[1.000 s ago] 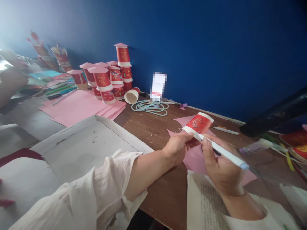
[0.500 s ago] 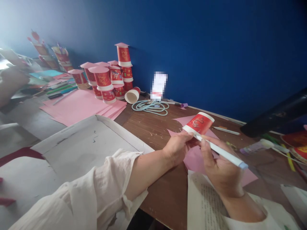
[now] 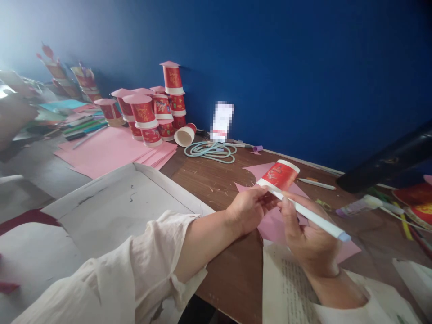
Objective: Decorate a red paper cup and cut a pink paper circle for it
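Observation:
Tilted over the desk is a red paper cup [image 3: 279, 174] with a dragon print and white bands at both ends. My left hand [image 3: 248, 209] is closed on its near end, the thumb along the rim. A white marker [image 3: 317, 218] with a pale blue end sits in the closed fingers of my right hand [image 3: 308, 243]. Its tip points at the cup's near rim by my left thumb; whether it touches cannot be made out. Cut pink paper [image 3: 272, 222] lies beneath both hands.
Stacked red paper cups [image 3: 145, 112] with pink tops stand at the back left by pink sheets [image 3: 101, 150]. A cup [image 3: 185, 135] lies beside a coiled pale cable [image 3: 211, 153]. A white box lid [image 3: 131, 198] is at left, a glue stick [image 3: 359, 204] at right. Another person's arm [image 3: 15, 117] shows far left.
The marker's rear end has dipped slightly and moved a little right relative to the cup. Both hands keep their hold, and the whole view has shifted slightly.

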Demonstrator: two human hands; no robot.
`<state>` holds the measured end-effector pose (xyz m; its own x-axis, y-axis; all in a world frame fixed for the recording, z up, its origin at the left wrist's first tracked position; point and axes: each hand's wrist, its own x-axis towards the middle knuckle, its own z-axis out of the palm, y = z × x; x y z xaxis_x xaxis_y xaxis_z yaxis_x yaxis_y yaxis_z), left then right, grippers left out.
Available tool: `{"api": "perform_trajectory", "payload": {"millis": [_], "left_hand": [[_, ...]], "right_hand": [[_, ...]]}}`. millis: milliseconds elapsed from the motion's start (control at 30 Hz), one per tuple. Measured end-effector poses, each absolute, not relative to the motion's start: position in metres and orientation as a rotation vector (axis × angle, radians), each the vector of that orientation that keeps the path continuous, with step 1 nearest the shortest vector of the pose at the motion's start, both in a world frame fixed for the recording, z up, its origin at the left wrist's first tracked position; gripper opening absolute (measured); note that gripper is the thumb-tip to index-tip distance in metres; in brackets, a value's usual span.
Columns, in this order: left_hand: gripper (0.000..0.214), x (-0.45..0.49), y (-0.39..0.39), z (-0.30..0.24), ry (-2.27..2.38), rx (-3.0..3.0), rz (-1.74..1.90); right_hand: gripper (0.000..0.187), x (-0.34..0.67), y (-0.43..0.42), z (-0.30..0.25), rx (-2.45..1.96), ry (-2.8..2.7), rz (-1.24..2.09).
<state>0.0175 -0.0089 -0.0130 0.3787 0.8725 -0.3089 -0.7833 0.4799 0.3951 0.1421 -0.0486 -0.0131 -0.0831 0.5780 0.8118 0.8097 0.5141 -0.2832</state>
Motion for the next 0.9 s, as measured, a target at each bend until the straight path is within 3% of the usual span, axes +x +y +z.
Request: {"api": "perform_trajectory", "payload": {"millis": [900], "left_hand": [[0.020, 0.016, -0.009, -0.010, 0.547, 0.216, 1.019]], "right_hand": [[0.024, 0.151, -0.040, -0.019, -1.198, -1.706, -0.326]]}}
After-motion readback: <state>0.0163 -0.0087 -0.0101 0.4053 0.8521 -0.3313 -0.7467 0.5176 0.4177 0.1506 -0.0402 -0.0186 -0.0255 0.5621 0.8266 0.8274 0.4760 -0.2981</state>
